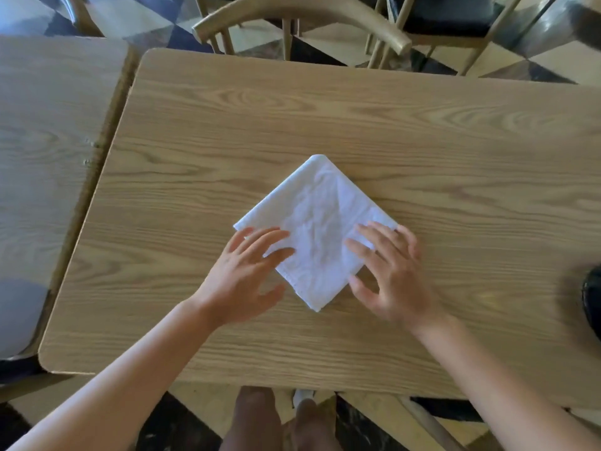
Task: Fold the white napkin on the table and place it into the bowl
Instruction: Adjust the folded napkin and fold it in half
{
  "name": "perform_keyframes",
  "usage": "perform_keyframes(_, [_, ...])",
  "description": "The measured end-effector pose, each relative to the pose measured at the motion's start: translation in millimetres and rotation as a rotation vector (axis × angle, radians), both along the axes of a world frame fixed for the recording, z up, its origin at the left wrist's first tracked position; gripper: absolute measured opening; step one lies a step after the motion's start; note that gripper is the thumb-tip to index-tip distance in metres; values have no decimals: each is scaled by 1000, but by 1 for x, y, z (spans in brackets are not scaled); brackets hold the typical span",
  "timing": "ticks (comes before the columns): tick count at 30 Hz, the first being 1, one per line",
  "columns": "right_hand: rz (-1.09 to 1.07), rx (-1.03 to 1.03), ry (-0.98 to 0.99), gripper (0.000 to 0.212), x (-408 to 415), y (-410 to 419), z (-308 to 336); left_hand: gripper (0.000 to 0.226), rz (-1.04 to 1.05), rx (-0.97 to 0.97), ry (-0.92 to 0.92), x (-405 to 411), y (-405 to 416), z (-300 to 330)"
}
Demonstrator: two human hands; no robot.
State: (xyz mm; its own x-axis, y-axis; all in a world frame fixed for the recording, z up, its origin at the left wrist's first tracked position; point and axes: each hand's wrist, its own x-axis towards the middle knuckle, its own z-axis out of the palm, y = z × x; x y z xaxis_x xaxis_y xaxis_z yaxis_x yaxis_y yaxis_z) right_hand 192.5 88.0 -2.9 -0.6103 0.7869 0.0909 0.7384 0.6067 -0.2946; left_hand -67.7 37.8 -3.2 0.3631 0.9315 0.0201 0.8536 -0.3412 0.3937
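Observation:
The white napkin [317,222] lies flat on the wooden table [325,125], folded into a small square turned like a diamond, one corner pointing toward me. My left hand [247,268] rests with spread fingers on its left corner. My right hand [390,271] lies with spread fingers on its right corner. Neither hand grips the cloth. A dark rounded object [592,301], possibly the bowl, is cut off at the right edge of the view.
A second wooden table [48,141] stands close on the left with a narrow gap between. Wooden chairs [302,17] stand beyond the far edge. Below the near edge I see my legs and a checkered floor.

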Motion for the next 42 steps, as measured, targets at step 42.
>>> perform_keyframes(42, [521,259,11,23,3,-18,-22,23,-361,217,101,36,-24,-10])
